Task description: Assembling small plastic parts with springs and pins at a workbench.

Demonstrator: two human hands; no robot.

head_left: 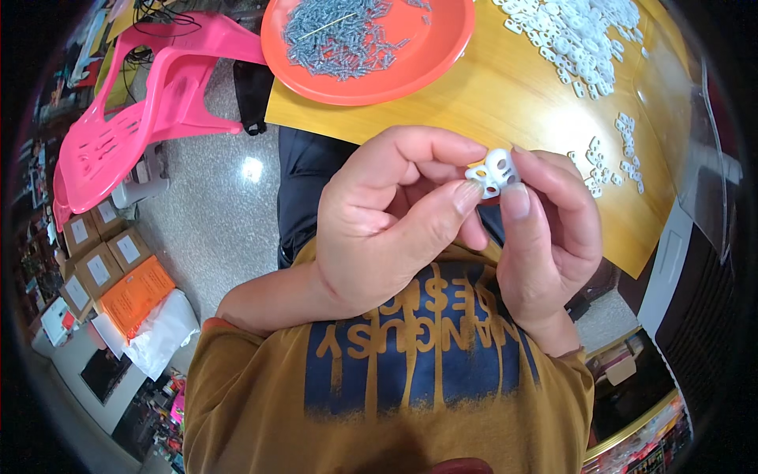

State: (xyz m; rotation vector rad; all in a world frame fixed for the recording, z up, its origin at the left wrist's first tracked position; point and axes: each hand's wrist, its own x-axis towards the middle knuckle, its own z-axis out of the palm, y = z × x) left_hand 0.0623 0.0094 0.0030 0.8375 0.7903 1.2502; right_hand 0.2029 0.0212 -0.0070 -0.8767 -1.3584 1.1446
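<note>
A small white plastic piece with holes point(491, 171) is pinched between the fingertips of both hands, just in front of the edge of a yellow wooden table point(505, 95). My left hand point(395, 217) grips it with thumb and forefinger from the left. My right hand point(549, 229) holds it from the right. On the table stands an orange plate point(442, 55) heaped with several small grey metal springs point(339, 35). A pile of white plastic pieces point(576, 31) lies at the table's far right, with a few loose ones point(624, 154) nearer its edge.
A pink plastic chair point(134, 118) stands at the left on the speckled floor. Several cardboard boxes point(99, 261) and an orange box point(136, 294) sit at the lower left. A clear plastic sheet point(703, 166) hangs at the table's right side.
</note>
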